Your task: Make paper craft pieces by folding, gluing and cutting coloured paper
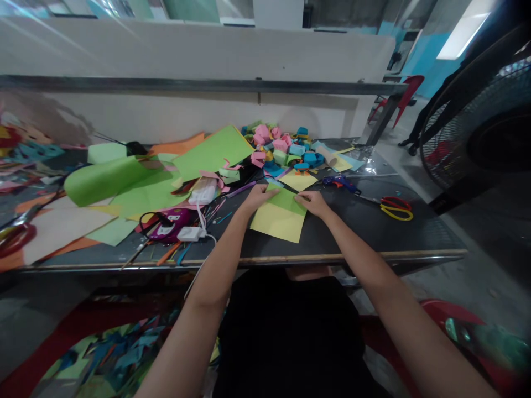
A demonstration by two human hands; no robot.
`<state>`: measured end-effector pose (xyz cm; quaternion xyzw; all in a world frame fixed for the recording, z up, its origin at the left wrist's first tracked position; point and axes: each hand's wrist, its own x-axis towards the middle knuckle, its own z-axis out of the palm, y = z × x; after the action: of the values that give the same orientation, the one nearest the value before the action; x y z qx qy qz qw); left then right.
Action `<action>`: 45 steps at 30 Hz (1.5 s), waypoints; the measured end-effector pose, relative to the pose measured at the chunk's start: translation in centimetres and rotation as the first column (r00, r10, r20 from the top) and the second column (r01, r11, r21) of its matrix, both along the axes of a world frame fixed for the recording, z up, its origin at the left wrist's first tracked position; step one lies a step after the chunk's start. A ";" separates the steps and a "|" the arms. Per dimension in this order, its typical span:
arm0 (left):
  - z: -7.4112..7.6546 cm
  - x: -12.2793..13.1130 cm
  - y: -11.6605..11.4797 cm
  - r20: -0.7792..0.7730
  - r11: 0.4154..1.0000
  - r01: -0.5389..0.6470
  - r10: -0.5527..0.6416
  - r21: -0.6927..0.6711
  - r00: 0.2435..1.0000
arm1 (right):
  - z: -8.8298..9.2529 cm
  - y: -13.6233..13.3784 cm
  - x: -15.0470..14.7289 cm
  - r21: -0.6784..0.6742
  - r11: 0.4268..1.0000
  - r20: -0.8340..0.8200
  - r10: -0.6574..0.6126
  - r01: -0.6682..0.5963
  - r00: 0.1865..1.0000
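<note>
A yellow-green sheet of paper lies on the dark table in front of me, its far part folded over in a darker green flap. My left hand presses the flap's left corner with closed fingers. My right hand pinches the flap's right corner. Both forearms reach over the table's near edge.
Red-and-yellow scissors and a blue glue gun lie to the right. A heap of folded pink, blue and green paper pieces sits behind. Large green and orange sheets, a white charger and a purple device crowd the left. A black fan stands right.
</note>
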<state>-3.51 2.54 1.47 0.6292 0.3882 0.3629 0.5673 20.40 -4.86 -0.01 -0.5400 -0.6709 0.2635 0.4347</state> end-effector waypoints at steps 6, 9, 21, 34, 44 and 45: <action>-0.2 -0.1 1.0 -0.036 0.990 -0.067 0.072 0.125 0.997 | -0.4 0.4 0.1 -0.037 0.987 -0.099 -0.160 0.157 0.982; -0.3 -0.1 1.0 -0.176 0.932 -0.195 0.256 0.304 0.950 | -0.5 0.6 0.0 -0.025 0.972 -0.150 -0.236 0.235 0.960; -2.6 1.4 0.9 -0.258 0.681 -0.182 0.491 0.709 0.832 | -0.6 0.4 -0.8 0.027 0.969 -0.142 -0.241 0.247 0.960; -2.0 2.2 -1.9 -0.379 0.443 0.201 0.362 0.874 0.851 | -1.2 0.7 -1.1 -0.056 0.990 -0.309 -0.139 0.128 0.941; -1.3 3.2 -2.8 -0.553 0.374 0.436 0.312 0.819 0.772 | -1.4 0.7 -2.5 -0.046 0.999 -0.490 -0.005 -0.021 0.872; -1.4 3.1 -2.6 -0.551 0.373 0.435 0.303 0.820 0.778 | -1.3 0.7 -2.5 -0.047 0.998 -0.502 0.008 -0.036 0.865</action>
<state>-0.42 -0.06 0.08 0.9315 0.2523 0.2598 -0.0327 17.86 -4.17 -1.33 -0.4571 -0.5335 0.4180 0.5760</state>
